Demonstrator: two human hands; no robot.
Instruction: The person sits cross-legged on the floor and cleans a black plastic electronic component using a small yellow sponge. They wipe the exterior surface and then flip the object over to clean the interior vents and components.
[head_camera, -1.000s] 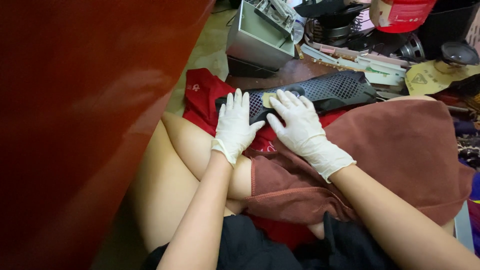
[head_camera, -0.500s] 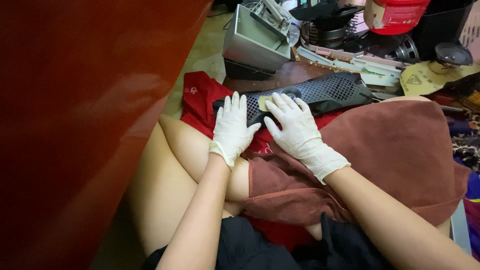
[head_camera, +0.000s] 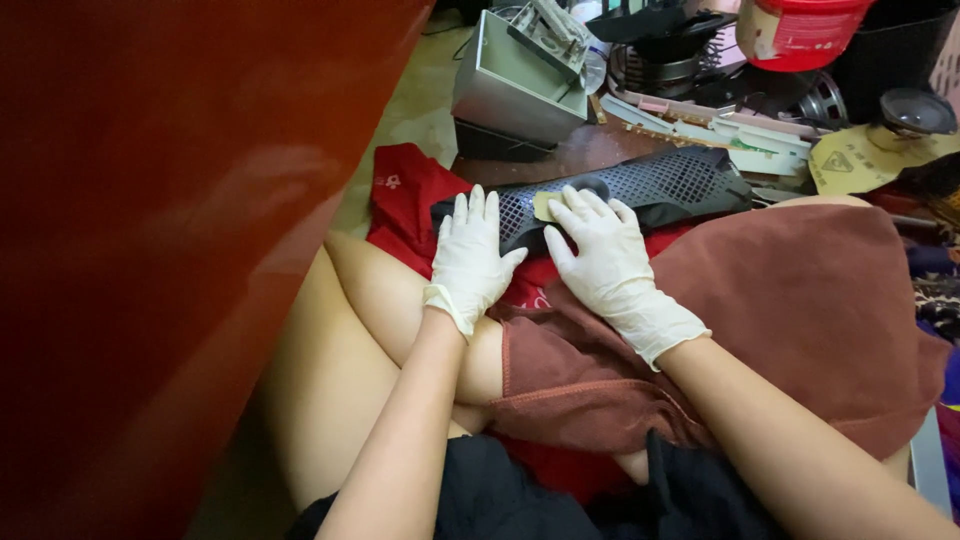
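At six o'clock lie the person's bare legs, a brown towel (head_camera: 800, 300) draped over the right knee. Ahead, the left hand (head_camera: 470, 262) in a white glove rests flat, fingers spread open, on the near left end of a long black perforated plastic grille (head_camera: 660, 185) lying over a red cloth (head_camera: 405, 190). The right hand (head_camera: 600, 255), gloved too, presses a small tan pad (head_camera: 546, 205) onto the grille, fingers extended. At twelve o'clock sits a grey metal box (head_camera: 515, 85); at one o'clock, a red bucket (head_camera: 800, 30).
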